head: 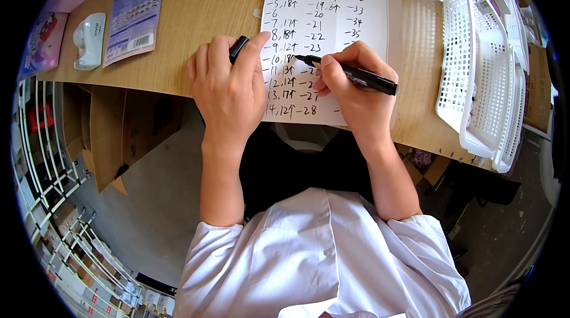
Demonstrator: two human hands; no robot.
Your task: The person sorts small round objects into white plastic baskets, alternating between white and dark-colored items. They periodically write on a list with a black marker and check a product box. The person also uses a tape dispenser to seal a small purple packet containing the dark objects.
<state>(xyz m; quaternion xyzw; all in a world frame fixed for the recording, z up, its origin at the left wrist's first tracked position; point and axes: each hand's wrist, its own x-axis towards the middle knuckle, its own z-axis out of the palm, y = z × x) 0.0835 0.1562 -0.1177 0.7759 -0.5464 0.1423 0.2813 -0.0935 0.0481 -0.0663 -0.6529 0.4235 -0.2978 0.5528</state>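
A white sheet of paper (327, 19) with handwritten columns of numbers lies before me on the wooden table (209, 6). My right hand (363, 82) grips a black marker pen (367, 78), its tip at the left column, about two thirds of the way down. Between the fingers of my left hand (231, 82) is a black pen cap (239, 50). The index finger of that hand rests on the sheet's left edge. Part of the writing is hidden under my right hand.
White perforated plastic baskets (478, 68) stand along the table's right side. At the left lie a white tape dispenser (90, 42), a purple printed package (136, 13) and a pink box (44, 42). White wire racks (49, 148) and cardboard boxes (122, 131) are below left.
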